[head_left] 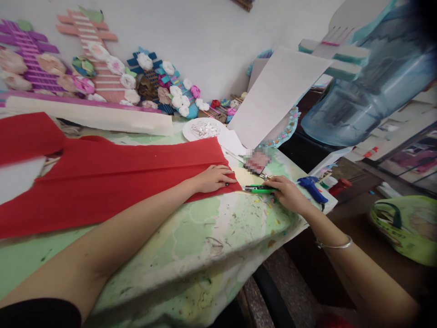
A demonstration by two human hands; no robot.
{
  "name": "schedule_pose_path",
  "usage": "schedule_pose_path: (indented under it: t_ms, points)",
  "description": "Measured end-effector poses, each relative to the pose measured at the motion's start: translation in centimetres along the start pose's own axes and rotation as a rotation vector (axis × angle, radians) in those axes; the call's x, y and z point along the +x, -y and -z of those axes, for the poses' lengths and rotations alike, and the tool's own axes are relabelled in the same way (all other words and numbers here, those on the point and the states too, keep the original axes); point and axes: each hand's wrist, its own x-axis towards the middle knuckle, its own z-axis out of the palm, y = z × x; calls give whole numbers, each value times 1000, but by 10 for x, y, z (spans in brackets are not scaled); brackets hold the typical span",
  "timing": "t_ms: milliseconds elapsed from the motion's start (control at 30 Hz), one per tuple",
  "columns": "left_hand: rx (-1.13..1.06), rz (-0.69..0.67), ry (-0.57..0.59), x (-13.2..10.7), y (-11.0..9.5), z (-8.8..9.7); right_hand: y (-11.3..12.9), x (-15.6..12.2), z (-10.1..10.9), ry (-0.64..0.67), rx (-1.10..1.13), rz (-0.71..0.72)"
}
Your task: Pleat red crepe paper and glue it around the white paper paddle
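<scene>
One red sheet (112, 177) lay on the table (205, 237), its long axis running from the left edge of the view toward the right, and its narrow end pointed at the one green cutter (261, 188). The left hand (215, 178) lay open and flat on that narrow end, palm down, gripping nothing. The cutter lay flat just beyond the sheet's end, its length also left to right across the view, and which end carried the blade could not be told. The right hand (288, 194) had its fingers curled over the cutter's right end, and one bangle (334, 245) hung on that wrist. One blue glue gun (312, 188) lay just right of that hand near the table edge. Further back stood one white plate (205, 129), one tilted white board (276, 95) and one large water bottle (368, 86)
</scene>
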Motion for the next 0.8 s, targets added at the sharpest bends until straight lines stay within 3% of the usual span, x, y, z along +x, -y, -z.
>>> schedule_pose_path:
  t_ms: [400,800]
  points:
    - [-10,1,10,1,1,0,-7,-12,4,-47,-11,-48]
    - [-27,-2,10,1,2,0,12,1,-1,-4,-21,-55]
